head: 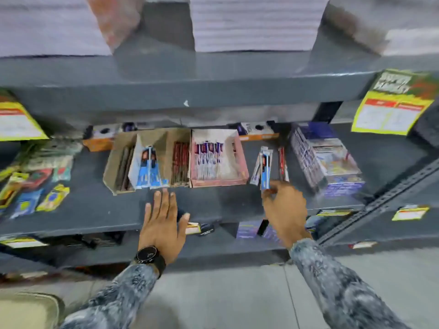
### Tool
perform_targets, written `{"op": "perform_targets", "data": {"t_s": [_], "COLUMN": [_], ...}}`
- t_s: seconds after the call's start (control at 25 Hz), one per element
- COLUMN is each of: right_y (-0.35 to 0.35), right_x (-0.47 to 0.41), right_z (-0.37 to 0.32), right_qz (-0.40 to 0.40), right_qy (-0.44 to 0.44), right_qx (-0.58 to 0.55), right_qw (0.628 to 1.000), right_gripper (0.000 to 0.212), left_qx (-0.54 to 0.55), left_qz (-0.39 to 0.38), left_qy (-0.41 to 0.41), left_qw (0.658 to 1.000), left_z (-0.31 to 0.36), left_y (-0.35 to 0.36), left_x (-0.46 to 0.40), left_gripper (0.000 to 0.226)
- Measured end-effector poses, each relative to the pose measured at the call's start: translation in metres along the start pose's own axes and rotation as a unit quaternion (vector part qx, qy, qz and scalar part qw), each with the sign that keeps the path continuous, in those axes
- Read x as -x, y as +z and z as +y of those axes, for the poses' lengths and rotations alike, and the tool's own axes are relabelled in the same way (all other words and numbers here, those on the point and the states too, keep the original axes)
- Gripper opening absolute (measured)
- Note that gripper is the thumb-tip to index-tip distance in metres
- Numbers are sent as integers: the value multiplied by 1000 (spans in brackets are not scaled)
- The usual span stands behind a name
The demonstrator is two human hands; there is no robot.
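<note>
My right hand (283, 207) pinches the near end of a slim blue-and-white blister pack (265, 170) that stands among a few similar packs on the grey middle shelf (95, 205). My left hand (162, 219), with a black watch on its wrist, hovers flat with straight fingers over the shelf's front, just before a brown cardboard box (123, 160). That box holds blue packs (148, 169) and dark red packs (179, 162). A pink box (242, 162) of purple-and-white packs stands between the brown box and my right hand.
A wrapped bundle of boxes (327, 162) lies right of my right hand. Loose colourful packs (35, 176) lie at the shelf's left. White paper stacks (256, 22) fill the top shelf. Yellow price labels (392, 108) hang on the shelf edges. A slotted metal upright (380, 200) runs at right.
</note>
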State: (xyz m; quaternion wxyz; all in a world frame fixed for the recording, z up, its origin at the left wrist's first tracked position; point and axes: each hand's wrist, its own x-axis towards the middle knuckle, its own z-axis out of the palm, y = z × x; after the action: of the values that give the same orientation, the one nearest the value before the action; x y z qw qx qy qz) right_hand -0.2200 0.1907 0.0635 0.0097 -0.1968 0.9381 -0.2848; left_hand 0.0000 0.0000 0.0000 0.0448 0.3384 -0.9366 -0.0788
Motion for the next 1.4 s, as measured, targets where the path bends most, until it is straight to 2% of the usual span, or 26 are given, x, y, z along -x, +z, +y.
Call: {"op": "perform_targets", "data": {"t_s": [0.08, 0.2, 0.4, 0.64, 0.8, 0.96, 1.2, 1.28, 1.32, 1.36, 1.4], "right_y": [6, 14, 22, 21, 25, 28, 16, 5, -2, -10, -18], "right_x": [-18, -36, -43, -38, -33, -36, -24, -23, -23, -24, -25], "right_z": [5, 6, -1, -3, -1, 3, 14, 9, 2, -7, -17], "right_qz": [-17, -44, -81, -82, -62, -49, 41, 80, 92, 81, 35], "right_qy": [43, 97, 154, 170, 157, 167, 179, 151, 132, 104, 64], "right_qx": [13, 40, 6, -21, -7, -42, -174, -254, -319, -388, -452], "right_qw": [999, 994, 985, 982, 986, 984, 967, 952, 934, 912, 889], "right_gripper": [20, 29, 28, 25, 38, 25, 13, 9, 11, 19, 26], "left_qx": [-6, -32, -34, -22, -20, -16, -9, 39, 103, 197, 318], "left_qz": [8, 28, 32, 29, 25, 30, -1, -27, -42, -52, -55], "left_qy": [-10, -10, -4, -13, -12, -10, -14, -8, -18, -47, -93], "left_qw": [1000, 999, 999, 999, 999, 999, 1000, 999, 994, 978, 942], "left_z": [-3, -6, -4, -2, -4, -5, -3, -6, -8, -11, -12], "left_y": [8, 17, 14, 12, 14, 16, 9, -2, -11, -23, -36], "left_x": [-2, -1, -1, 0, 0, 0, -1, -3, -5, -7, -8], "left_gripper": [77, 76, 75, 74, 73, 73, 76, 73, 70, 65, 60]}}
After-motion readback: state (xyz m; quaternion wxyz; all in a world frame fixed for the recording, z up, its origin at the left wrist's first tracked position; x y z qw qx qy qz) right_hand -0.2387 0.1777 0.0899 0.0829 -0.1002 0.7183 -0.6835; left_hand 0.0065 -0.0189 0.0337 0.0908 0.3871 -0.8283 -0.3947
